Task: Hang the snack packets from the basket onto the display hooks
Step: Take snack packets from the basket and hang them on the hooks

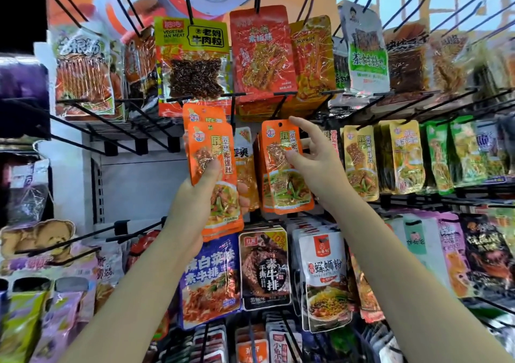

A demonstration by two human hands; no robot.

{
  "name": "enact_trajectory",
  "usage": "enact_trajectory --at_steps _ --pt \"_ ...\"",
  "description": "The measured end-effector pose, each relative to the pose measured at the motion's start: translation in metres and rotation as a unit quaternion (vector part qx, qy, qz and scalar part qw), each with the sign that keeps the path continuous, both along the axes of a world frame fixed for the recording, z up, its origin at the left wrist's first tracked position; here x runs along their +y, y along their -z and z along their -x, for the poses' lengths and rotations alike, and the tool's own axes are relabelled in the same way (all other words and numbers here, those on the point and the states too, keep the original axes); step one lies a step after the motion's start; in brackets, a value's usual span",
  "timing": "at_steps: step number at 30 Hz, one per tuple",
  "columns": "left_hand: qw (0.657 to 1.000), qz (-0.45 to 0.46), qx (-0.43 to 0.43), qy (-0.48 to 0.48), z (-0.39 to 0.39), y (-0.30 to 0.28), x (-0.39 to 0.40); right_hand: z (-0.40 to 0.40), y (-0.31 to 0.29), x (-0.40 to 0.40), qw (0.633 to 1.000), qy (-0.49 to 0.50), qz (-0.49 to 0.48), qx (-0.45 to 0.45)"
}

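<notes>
My left hand [195,195] grips a small stack of orange snack packets [214,151], thumb across the front and fingers behind, held up in front of the rack. To its right, another orange packet of the same kind [284,184] hangs at a black display hook [278,109]. My right hand [315,156] pinches this packet near its upper right edge, thumb on the front, index finger stretched up past the top corner. More orange packets sit behind it on the same hook. The basket is out of view.
Rows of black hooks cover the rack, most loaded with packets: yellow and red ones [262,53] above, purple and black ones [264,268] below. Several bare hooks [117,131] stick out at the left, at head height.
</notes>
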State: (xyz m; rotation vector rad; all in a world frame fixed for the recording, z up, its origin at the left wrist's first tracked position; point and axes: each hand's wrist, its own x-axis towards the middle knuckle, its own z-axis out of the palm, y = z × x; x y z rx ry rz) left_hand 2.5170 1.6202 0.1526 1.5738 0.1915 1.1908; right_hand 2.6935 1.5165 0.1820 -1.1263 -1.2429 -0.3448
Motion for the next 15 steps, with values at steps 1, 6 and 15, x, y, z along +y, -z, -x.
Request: enact_trajectory --at_steps 1,6,15 --pt "1.000 -0.001 0.002 0.004 0.000 0.000 0.000 -0.001 -0.001 -0.001 1.000 0.005 -0.006 -0.005" --pt "0.999 -0.007 0.007 0.030 -0.002 -0.001 -0.003 0.000 -0.001 -0.005 0.998 0.049 -0.010 -0.037" --pt "0.999 -0.021 0.007 0.042 -0.011 0.001 -0.005 0.001 -0.003 -0.001 0.975 0.204 0.008 -0.084"
